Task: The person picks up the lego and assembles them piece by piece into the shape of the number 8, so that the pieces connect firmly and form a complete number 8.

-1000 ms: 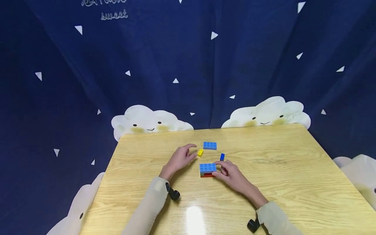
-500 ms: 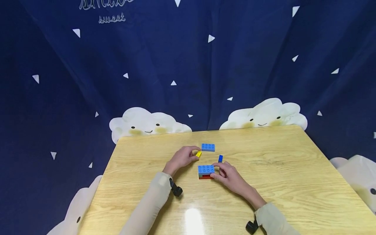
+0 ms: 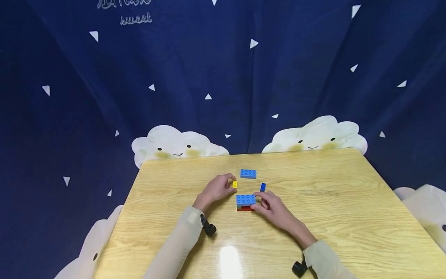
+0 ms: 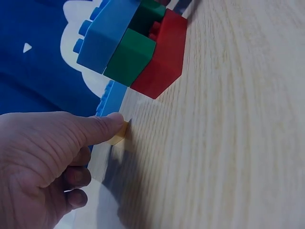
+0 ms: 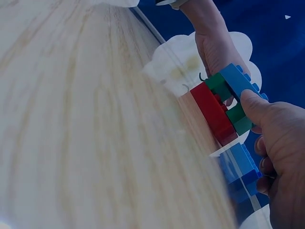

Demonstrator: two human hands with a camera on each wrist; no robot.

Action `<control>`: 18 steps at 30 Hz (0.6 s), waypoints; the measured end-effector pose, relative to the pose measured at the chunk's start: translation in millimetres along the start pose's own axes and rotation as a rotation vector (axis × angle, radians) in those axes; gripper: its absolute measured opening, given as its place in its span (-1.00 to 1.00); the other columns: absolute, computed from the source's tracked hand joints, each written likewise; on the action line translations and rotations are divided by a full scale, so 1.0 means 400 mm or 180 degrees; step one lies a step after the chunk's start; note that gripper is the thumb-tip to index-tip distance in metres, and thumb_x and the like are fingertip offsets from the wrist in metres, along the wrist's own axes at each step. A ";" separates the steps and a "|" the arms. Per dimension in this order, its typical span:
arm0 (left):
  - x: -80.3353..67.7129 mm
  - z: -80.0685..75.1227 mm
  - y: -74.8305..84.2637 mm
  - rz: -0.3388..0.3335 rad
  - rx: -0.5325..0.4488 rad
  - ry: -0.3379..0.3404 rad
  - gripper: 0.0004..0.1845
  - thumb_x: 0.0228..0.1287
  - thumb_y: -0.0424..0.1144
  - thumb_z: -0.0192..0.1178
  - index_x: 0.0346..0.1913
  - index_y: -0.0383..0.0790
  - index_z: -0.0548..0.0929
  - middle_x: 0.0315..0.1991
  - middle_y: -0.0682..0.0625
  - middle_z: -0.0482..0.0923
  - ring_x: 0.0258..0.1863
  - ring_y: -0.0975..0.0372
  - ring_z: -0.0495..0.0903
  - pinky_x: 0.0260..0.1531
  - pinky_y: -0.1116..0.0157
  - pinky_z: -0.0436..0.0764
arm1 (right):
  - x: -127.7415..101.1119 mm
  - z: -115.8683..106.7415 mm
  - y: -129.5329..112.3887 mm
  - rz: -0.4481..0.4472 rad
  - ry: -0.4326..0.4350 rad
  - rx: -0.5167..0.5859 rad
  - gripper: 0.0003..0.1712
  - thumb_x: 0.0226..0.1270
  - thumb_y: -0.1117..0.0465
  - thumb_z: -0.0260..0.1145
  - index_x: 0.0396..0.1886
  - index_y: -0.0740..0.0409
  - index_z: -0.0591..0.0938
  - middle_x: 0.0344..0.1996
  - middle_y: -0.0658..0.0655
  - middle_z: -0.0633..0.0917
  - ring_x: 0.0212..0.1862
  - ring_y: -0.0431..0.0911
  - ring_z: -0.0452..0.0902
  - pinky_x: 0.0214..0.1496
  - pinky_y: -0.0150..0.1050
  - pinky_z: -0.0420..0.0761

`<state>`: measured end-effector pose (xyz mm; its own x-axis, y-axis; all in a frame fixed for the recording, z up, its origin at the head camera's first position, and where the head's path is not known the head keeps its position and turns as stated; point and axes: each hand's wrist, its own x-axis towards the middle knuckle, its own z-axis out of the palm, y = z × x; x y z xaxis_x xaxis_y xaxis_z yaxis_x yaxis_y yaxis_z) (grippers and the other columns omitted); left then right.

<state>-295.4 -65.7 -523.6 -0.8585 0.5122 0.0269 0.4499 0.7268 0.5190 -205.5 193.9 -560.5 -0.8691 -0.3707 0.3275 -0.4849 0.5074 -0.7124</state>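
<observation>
Yellow brick sits pinched between the left hand's thumb and fingers on the wooden worktop, so that grip is narrow and closed round it. Just beside it, the right hand holds the stack, blue over green over red, its thumb pressed to the stack's end. Apart from both lie a flat blue brick and a small blue brick.
</observation>
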 end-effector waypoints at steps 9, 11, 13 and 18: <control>-0.022 -0.002 -0.004 -0.0052 0.0025 0.0059 -0.56 0.37 -0.10 0.43 0.21 -0.22 0.70 -0.56 0.11 0.44 -0.55 0.31 0.36 -0.46 0.34 0.35 | 0.005 0.002 -0.007 0.0018 -0.0063 0.0015 -0.48 0.42 -0.02 0.45 0.28 0.06 0.64 -0.56 -0.10 0.37 -0.45 -0.28 0.25 -0.20 -0.29 0.42; -0.031 -0.006 -0.005 -0.0069 -0.0017 0.0082 -0.56 0.37 -0.08 0.42 0.21 -0.20 0.70 -0.56 0.12 0.42 -0.55 0.32 0.35 -0.45 0.34 0.34 | 0.006 0.003 -0.012 0.0008 -0.0074 0.0022 -0.46 0.42 -0.02 0.46 0.29 0.09 0.63 -0.55 -0.11 0.37 -0.45 -0.29 0.25 -0.21 -0.29 0.40; -0.041 -0.010 -0.006 -0.0075 -0.0078 0.0106 -0.55 0.37 -0.05 0.42 0.22 -0.19 0.69 -0.57 0.13 0.40 -0.56 0.32 0.34 -0.47 0.35 0.34 | 0.007 0.003 -0.015 -0.0003 -0.0075 0.0022 -0.47 0.42 -0.01 0.45 0.29 0.08 0.64 -0.55 -0.12 0.37 -0.45 -0.29 0.25 -0.21 -0.29 0.40; -0.068 -0.025 0.000 -0.0060 -0.0186 0.0155 -0.55 0.39 -0.04 0.41 0.23 -0.18 0.69 -0.61 0.13 0.35 -0.63 0.33 0.30 -0.55 0.36 0.29 | 0.007 0.004 -0.016 -0.0011 -0.0037 0.0024 -0.51 0.41 0.02 0.46 0.26 0.06 0.65 -0.57 -0.13 0.35 -0.45 -0.30 0.22 -0.18 -0.29 0.42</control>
<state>-274.3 -84.2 -515.7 -0.8783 0.4747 0.0574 0.4195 0.7075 0.5687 -204.6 188.2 -556.0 -0.8662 -0.3814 0.3228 -0.4871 0.5002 -0.7159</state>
